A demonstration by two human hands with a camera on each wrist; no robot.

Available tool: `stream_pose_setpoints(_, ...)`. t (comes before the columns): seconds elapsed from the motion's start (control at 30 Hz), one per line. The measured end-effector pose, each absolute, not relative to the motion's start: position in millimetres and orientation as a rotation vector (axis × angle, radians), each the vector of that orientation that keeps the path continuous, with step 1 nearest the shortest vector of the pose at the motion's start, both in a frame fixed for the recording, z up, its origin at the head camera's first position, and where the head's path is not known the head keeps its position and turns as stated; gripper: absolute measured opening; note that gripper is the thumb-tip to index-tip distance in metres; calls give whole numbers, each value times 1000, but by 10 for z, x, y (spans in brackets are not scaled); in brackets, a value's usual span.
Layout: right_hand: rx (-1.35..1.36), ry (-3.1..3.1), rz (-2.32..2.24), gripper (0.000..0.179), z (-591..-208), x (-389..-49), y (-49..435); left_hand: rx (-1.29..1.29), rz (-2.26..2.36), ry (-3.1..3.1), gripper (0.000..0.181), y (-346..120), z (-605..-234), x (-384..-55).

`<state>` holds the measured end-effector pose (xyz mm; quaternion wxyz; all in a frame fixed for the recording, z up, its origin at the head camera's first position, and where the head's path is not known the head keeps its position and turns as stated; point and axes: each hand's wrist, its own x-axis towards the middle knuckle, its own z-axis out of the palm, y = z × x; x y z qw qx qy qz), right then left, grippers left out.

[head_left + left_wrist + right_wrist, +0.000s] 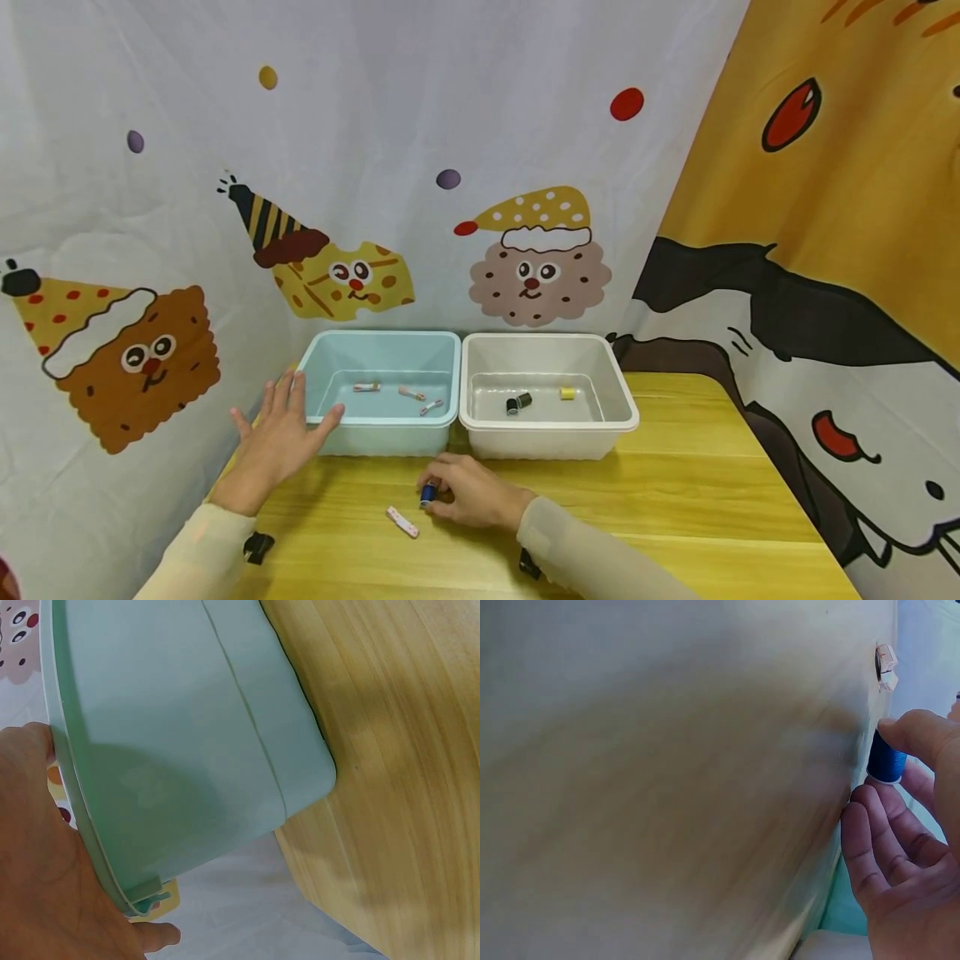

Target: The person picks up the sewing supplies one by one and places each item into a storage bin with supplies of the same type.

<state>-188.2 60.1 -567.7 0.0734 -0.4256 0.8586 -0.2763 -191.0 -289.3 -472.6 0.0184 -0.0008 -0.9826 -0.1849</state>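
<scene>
Your right hand [476, 493]: thumb and fingers pinching a blue thread spool [428, 494], at the wooden tabletop [697, 483] near a pink-and-white clip [402, 522]. Your left hand [279, 437]: fingers spread, beside the light-blue bin [390, 440]. Step in hand, apparently: pick-up; next move likely calls for a steady lift.

Soft, fairly even light fills the head view, bringing out faint grey folds in the white curtain [510, 75] and a warm sheen on the desk [697, 467]; shapes stretch slightly toward the frame edges. The left wrist view is duller, with a broad, soft-edged shadow across the blue bin [176, 712] and dim bands over the wood. Right wrist is haziest: the desk smears out of focus (a bluish reflection shows beside the blue spool [886, 759]), while the fingers [861, 855] look clearer.
</scene>
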Motion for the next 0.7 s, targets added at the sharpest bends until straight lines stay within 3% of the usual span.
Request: stream_pose_setpoints(0.7, -1241, 2647, -827, 35, -5378, -1805, 730, 3, -593, -3052, 122, -2902, -4750, -1916)
